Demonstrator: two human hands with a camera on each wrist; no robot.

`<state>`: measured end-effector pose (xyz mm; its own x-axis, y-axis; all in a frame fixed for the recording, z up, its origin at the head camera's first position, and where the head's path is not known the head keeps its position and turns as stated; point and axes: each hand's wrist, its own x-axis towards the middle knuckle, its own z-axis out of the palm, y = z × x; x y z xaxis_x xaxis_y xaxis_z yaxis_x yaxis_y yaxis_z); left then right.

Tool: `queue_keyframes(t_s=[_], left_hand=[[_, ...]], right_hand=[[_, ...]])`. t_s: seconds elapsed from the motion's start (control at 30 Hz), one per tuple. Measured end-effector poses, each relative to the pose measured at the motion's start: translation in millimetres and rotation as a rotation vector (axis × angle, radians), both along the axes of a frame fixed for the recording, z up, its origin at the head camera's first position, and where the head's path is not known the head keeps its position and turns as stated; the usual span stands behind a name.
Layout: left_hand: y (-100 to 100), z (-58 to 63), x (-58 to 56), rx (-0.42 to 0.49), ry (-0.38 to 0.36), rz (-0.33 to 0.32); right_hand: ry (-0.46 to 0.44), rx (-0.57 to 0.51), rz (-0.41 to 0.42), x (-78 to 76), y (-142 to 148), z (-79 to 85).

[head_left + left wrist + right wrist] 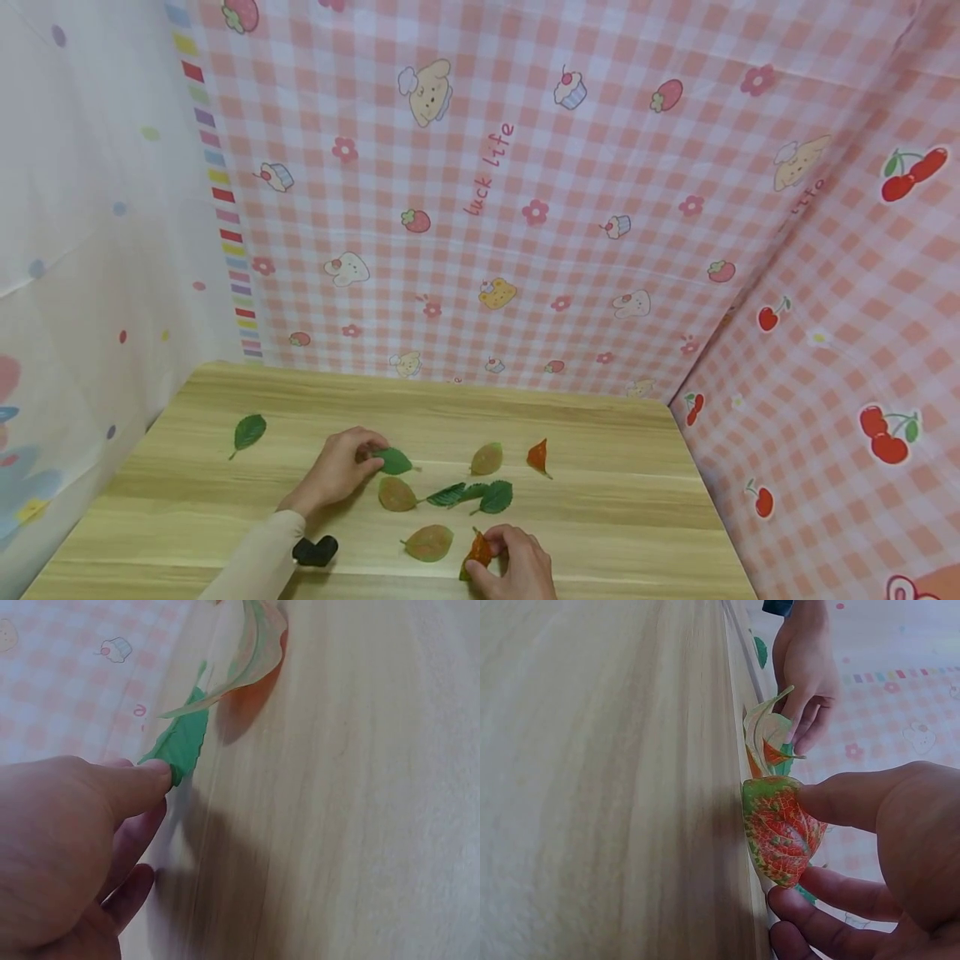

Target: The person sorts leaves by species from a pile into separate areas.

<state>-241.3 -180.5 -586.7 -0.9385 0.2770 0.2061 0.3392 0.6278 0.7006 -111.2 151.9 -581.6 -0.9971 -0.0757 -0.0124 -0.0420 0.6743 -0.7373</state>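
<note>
My left hand [339,468] pinches a green leaf [395,461] by one end between thumb and fingers. The left wrist view shows that serrated leaf [184,739] beside a curled, pale green-and-orange leaf [262,652]. Near the front of the table, my right hand [521,567] holds a red-orange leaf [477,553] with its thumb and fingers at the edges. Up close in the right wrist view, this leaf [780,832] is mottled red with green patches. Just left of it lies a yellowish-brown leaf [429,543].
Between the hands, a brownish leaf [396,494] and overlapping green leaves [495,497] lie on the wooden table [622,542]. Farther back are another brownish leaf [487,459] and a folded orange leaf [537,456]. A single green leaf [250,432] lies far left. Patterned cloth [465,250] hangs behind.
</note>
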Motion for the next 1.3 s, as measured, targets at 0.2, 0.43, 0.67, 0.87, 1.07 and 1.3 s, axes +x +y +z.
queue_keyframes(t_s=[0.2, 0.43, 0.67, 0.87, 1.07, 1.3], left_hand=[[-4, 4.9, 2.9, 0.05, -0.023, 0.019], [-10, 7.0, 8.0, 0.13, 0.018, 0.056], [-21, 13.9, 16.8, 0.17, 0.086, 0.11], [-29, 19.9, 24.1, 0.194, 0.105, 0.179], [-37, 25.0, 30.2, 0.217, 0.068, 0.216], [-45, 26.9, 38.6, 0.24, 0.081, 0.252]], right_hand=[[-0.001, -0.01, 0.01, -0.1, 1, -0.8], [-0.001, -0.012, 0.018, -0.3, 2, -1.6], [-0.002, -0.017, 0.012, 0.0, 2, -0.6], [0.003, -0.015, 0.013, 0.1, 2, -0.7], [0.013, -0.009, 0.017, -0.2, 2, -1.6], [0.008, -0.012, 0.017, -0.1, 2, -2.2]])
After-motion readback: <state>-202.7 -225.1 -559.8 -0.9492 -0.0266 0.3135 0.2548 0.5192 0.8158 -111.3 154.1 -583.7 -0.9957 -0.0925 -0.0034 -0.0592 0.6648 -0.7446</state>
